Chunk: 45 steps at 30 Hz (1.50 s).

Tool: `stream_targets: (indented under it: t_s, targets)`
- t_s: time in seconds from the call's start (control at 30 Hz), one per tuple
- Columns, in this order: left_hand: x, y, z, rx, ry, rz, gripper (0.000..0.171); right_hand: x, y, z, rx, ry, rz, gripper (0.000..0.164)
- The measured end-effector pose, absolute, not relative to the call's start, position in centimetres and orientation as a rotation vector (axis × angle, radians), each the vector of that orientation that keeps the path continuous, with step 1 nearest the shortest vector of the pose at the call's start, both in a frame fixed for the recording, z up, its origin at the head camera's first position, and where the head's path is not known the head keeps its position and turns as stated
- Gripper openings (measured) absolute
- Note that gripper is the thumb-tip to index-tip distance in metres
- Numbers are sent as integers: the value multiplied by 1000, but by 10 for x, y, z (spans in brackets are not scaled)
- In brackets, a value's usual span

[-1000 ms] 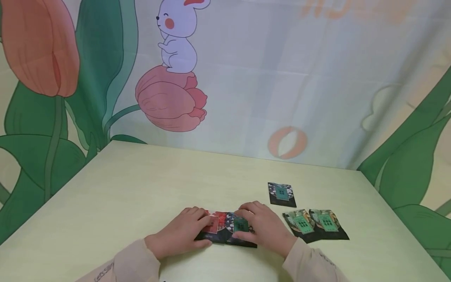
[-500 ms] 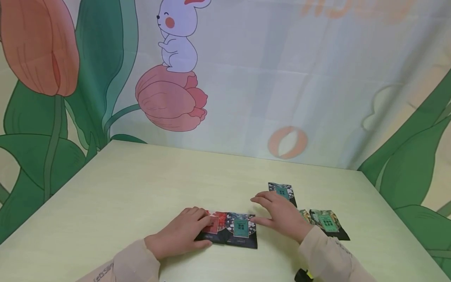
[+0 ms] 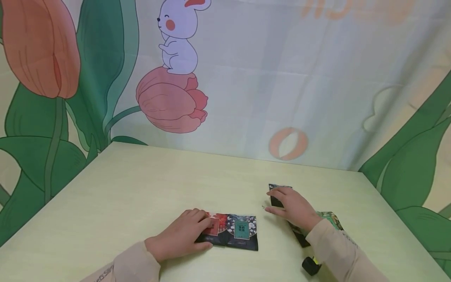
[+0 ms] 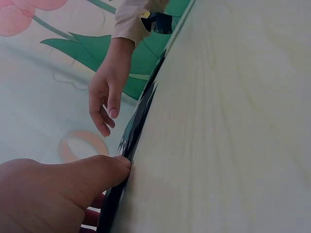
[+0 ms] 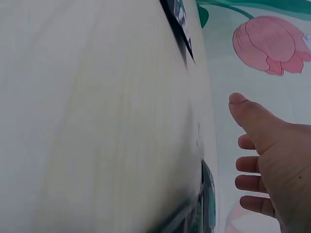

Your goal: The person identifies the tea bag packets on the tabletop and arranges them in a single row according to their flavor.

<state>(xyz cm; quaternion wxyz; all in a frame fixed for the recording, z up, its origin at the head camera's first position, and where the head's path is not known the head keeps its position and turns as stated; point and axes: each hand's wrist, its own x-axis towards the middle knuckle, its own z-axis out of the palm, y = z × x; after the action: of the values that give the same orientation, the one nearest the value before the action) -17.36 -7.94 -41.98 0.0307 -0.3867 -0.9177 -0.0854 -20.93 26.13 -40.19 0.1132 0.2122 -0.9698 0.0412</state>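
We look across a pale table (image 3: 123,196) to a printed curtain (image 3: 246,98). Nearest us, at five o'clock in the head view, a black block (image 3: 311,266) sits by the right cuff, partly behind the sleeve. At seven o'clock the left hand (image 3: 183,233) lies with its grip relaxed over the red packet (image 3: 216,231), thumb at the near edge, covering that packet's left part. At the red one's three o'clock is the blue packet (image 3: 243,229), now in full sight; a second ago the right hand's fingers lay on it, so we judge this pair settled side by side. Whether their edges overlap we can't tell. Further round, the right forearm hides much of the left green packet (image 3: 300,237) and right green packet (image 3: 332,219). Beyond, the right hand (image 3: 294,205) has moved towards two o'clock, its grip spread wide and holding nothing, over the far packet (image 3: 276,201), whose label it covers. We can't tell whether a fingertip touches it, nor what the pale speck (image 3: 263,206) beside the thumb is.
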Motion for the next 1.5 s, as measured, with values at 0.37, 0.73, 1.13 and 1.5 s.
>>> stream_targets:
  t_s: [0.37,0.73,1.13,1.5]
  targets:
    - [-173,-77,-419,-1181,-2856,-251,52,-219,284,-405,483,-2954,162,55]
    - [-171,-78,-419,-1179,-2850,-250,52,-225,293,-411,411,-3067,217,60]
    - [-173,-78,-418,-1182,-2841,-269,52,-229,288,-406,455,-3083,177,57]
    - [-172,-79,-417,-1178,-2844,-274,52,-230,278,-404,506,-3102,140,55]
